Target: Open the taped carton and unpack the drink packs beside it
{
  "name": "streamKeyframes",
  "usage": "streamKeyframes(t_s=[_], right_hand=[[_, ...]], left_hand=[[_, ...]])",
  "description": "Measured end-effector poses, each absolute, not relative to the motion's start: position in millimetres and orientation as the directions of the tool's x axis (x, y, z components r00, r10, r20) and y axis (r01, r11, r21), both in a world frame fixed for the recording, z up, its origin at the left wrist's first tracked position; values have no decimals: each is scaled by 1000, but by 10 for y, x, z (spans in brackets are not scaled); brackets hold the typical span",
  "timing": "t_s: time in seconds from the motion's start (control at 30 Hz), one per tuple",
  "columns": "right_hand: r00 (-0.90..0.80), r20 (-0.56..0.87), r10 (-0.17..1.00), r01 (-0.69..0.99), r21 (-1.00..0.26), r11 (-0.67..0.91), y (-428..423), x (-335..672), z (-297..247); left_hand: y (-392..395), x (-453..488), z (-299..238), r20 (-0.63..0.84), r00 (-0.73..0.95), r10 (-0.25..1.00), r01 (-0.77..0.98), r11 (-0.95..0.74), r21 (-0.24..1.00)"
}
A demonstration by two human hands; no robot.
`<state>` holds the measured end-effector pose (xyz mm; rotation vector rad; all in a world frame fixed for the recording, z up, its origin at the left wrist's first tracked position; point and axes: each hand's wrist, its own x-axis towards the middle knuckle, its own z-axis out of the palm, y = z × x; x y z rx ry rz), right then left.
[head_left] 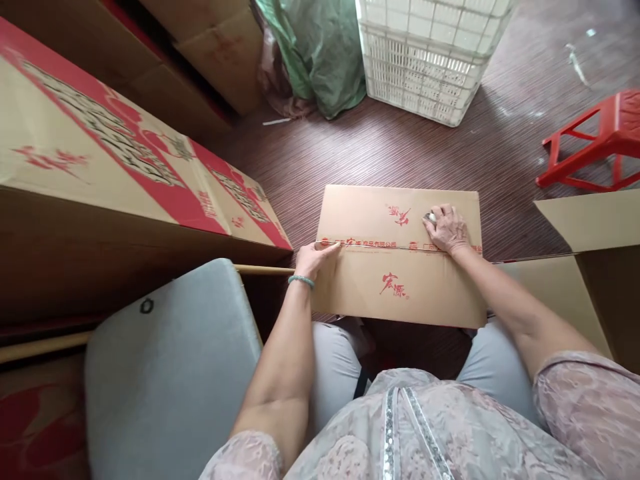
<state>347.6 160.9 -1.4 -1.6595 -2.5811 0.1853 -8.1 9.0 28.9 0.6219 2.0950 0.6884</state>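
Observation:
A brown cardboard box (pixel 360 283) with red printing rests in front of my knees, its top flaps meeting along a middle seam. Printed tape (pixel 370 243) with red lettering runs along that seam. At the box's left edge, my left hand (pixel 315 258) grips the end of the seam, thumb and fingers close together; a green bracelet circles the wrist. On the far right part of the top lies my right hand (pixel 447 229), its fingers curled around a small whitish and dark thing (pixel 431 217) that I cannot make out.
Large printed cartons (pixel 150 160) stand along the left, beside a grey padded chair seat (pixel 170 360). At the back are a green sack (pixel 330 60) and a white plastic crate (pixel 425 73). A red stool (pixel 595 143) and an open carton (pixel 555 287) are at right.

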Motion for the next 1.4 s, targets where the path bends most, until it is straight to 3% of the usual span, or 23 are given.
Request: streamKeyframes(t_s=[0.1, 0.23, 0.37, 0.47, 0.67, 1.07, 1.17, 1.27, 1.33, 1.4], right_hand=[[-418, -1, 909, 901, -130, 414, 1610, 3483, -41], [-423, 29, 906, 897, -125, 423, 1607, 3489, -72], [-419, 44, 907, 899, -121, 421, 1603, 3494, -87], [-416, 46, 908, 900, -121, 418, 1610, 3510, -96], [-421, 46, 906, 896, -135, 423, 1633, 3547, -102], [-407, 29, 913, 905, -118, 408, 1632, 3532, -67], [-408, 34, 912, 905, -114, 409, 1621, 3518, -67], [-419, 29, 908, 901, -108, 419, 1607, 3494, -63], [-424, 25, 905, 899, -111, 424, 1601, 3480, -61], [-427, 18, 904, 896, -121, 426, 1598, 3471, -64]], left_hand=[[14, -152, 330, -688, -360, 630, -122, 700, 704], [-68, -137, 319, -697, -326, 639, -209, 670, 712], [-97, -6, 182, -511, -559, 653, -28, 601, 799], [-118, 65, 87, -352, -674, 650, 162, 594, 788], [-309, 136, 80, -295, -663, 688, 282, 595, 752], [-453, 180, 228, -268, -542, 796, 356, 507, 785], [-381, 83, 319, -320, -486, 813, 496, 558, 665], [-201, 57, 499, -357, -499, 790, 723, 607, 330], [-30, 121, 612, -344, -443, 828, 865, 496, 79], [156, 233, 675, -408, -289, 866, 956, 283, -76]])
